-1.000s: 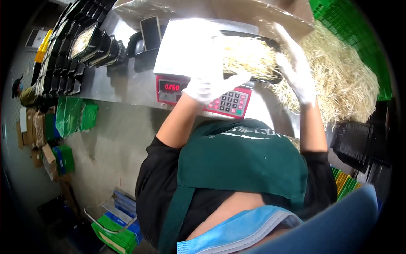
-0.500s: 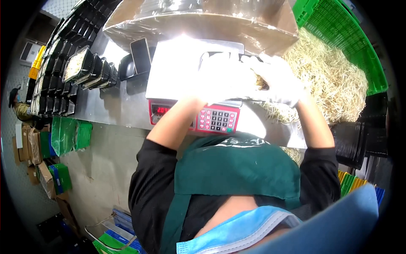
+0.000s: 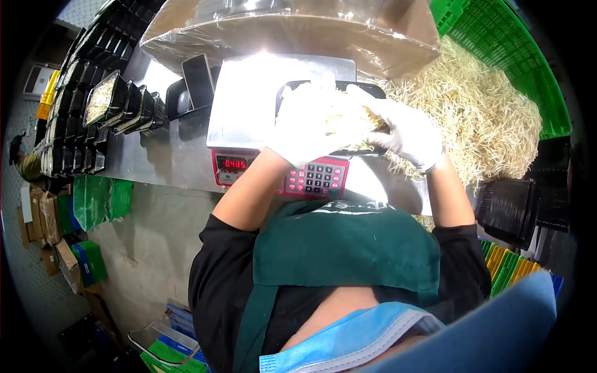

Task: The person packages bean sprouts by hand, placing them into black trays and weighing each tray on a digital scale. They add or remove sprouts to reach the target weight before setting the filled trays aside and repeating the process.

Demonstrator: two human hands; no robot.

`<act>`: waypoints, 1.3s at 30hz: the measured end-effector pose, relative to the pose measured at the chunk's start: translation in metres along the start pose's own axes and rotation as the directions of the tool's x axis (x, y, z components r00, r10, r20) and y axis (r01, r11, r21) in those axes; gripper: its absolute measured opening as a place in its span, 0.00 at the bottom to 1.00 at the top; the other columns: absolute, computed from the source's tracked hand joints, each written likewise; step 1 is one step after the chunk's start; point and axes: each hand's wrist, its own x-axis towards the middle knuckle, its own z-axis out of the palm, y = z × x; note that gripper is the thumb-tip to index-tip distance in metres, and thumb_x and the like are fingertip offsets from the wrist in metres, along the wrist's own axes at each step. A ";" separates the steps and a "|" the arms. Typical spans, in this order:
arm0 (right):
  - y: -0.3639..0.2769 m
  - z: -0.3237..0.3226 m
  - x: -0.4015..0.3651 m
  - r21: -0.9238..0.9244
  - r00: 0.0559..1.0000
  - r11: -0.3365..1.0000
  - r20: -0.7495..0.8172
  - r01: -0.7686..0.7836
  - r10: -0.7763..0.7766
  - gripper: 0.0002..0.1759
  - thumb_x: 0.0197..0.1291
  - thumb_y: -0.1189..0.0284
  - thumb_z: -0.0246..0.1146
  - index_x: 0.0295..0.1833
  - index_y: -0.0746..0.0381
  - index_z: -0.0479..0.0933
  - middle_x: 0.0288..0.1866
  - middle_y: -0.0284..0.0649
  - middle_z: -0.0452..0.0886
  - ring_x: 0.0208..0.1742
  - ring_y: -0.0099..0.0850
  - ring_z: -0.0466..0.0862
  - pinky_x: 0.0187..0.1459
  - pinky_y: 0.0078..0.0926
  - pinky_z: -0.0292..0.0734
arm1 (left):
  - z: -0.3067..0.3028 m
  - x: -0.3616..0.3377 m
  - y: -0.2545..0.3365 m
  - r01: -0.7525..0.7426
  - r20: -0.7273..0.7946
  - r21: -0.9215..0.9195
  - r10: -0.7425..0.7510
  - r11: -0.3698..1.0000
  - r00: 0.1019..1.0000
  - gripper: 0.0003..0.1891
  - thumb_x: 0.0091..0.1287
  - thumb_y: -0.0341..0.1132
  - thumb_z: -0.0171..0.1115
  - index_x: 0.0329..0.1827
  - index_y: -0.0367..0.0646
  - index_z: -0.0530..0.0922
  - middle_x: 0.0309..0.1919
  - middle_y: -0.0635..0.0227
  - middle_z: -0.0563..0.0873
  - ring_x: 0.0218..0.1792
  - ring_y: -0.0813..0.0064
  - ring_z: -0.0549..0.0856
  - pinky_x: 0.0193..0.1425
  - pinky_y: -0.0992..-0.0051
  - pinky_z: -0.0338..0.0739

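Observation:
A black plastic tray [image 3: 285,91] with pale bean sprouts [image 3: 351,121] in it rests on the metal pan of a red digital scale [image 3: 239,121]. My left hand [image 3: 305,127], in a white glove, cups the sprouts from the left; glare washes out its fingers. Curled round the right side of the same sprouts is my gloved right hand [image 3: 407,130], thumb and fingers on either side of them. The scale's red display [image 3: 235,164] is lit and seems to read 0.485. My hands hide much of the tray.
A large pile of sprouts [image 3: 479,118] lies to the right, against a green crate [image 3: 504,50]. A plastic-lined box [image 3: 298,37] stands behind the scale. To the left are a phone [image 3: 198,81], filled trays [image 3: 106,99] and stacked black trays [image 3: 71,118]. More black trays [image 3: 510,211] sit at right.
My hands have moved slightly apart, the left one to the left and down, so more sprouts and the tray's rim show. The display has dropped from about 2.09 to about 0.485.

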 end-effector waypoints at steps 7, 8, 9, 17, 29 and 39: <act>0.009 0.001 0.009 0.086 0.984 0.991 0.156 -0.099 0.085 0.35 0.55 0.67 0.65 0.70 0.47 0.67 0.48 0.46 0.83 0.45 0.43 0.84 0.48 0.34 0.79 | -0.002 -0.002 0.000 -0.063 -0.063 0.084 0.068 0.995 0.996 0.59 0.52 0.63 0.67 0.75 0.29 0.49 0.62 0.46 0.72 0.64 0.49 0.69 0.69 0.43 0.55; 0.005 -0.003 0.007 0.124 0.985 0.984 0.133 -0.127 0.110 0.31 0.56 0.68 0.65 0.68 0.49 0.70 0.49 0.46 0.83 0.46 0.41 0.84 0.49 0.31 0.79 | -0.002 -0.002 0.001 -0.061 -0.066 0.085 0.067 0.995 0.996 0.59 0.52 0.63 0.67 0.75 0.29 0.49 0.62 0.46 0.72 0.64 0.49 0.69 0.69 0.43 0.55; 0.007 0.000 0.007 0.124 0.985 0.984 0.133 -0.126 0.109 0.31 0.56 0.68 0.65 0.68 0.49 0.70 0.49 0.46 0.83 0.46 0.41 0.84 0.49 0.31 0.79 | -0.002 -0.001 0.002 -0.039 -0.052 0.115 0.045 0.993 0.998 0.59 0.52 0.62 0.67 0.75 0.28 0.49 0.62 0.47 0.72 0.63 0.50 0.70 0.68 0.44 0.56; -0.001 0.007 -0.004 0.683 0.829 0.518 0.246 -0.515 0.502 0.20 0.58 0.74 0.63 0.56 0.69 0.78 0.46 0.39 0.85 0.39 0.22 0.81 0.42 0.20 0.78 | 0.002 0.003 -0.001 -0.075 -0.046 0.131 0.082 0.989 0.996 0.60 0.51 0.62 0.68 0.75 0.27 0.47 0.61 0.49 0.73 0.61 0.55 0.72 0.66 0.49 0.60; 0.111 0.001 -0.090 0.496 0.657 0.485 0.264 -0.720 0.706 0.22 0.61 0.62 0.65 0.61 0.52 0.78 0.39 0.33 0.87 0.26 0.17 0.79 0.27 0.14 0.72 | -0.039 0.010 0.011 -0.143 0.216 0.194 0.100 0.971 0.971 0.59 0.51 0.66 0.66 0.77 0.36 0.48 0.67 0.46 0.68 0.66 0.55 0.69 0.71 0.48 0.57; 0.022 -0.041 -0.050 0.019 0.966 0.987 -0.205 -0.158 0.159 0.33 0.62 0.53 0.62 0.71 0.50 0.67 0.69 0.44 0.71 0.69 0.44 0.71 0.69 0.37 0.62 | -0.091 -0.039 -0.050 0.029 -0.232 -0.319 -0.108 0.947 0.967 0.37 0.64 0.30 0.64 0.74 0.34 0.56 0.70 0.53 0.67 0.73 0.60 0.64 0.76 0.67 0.56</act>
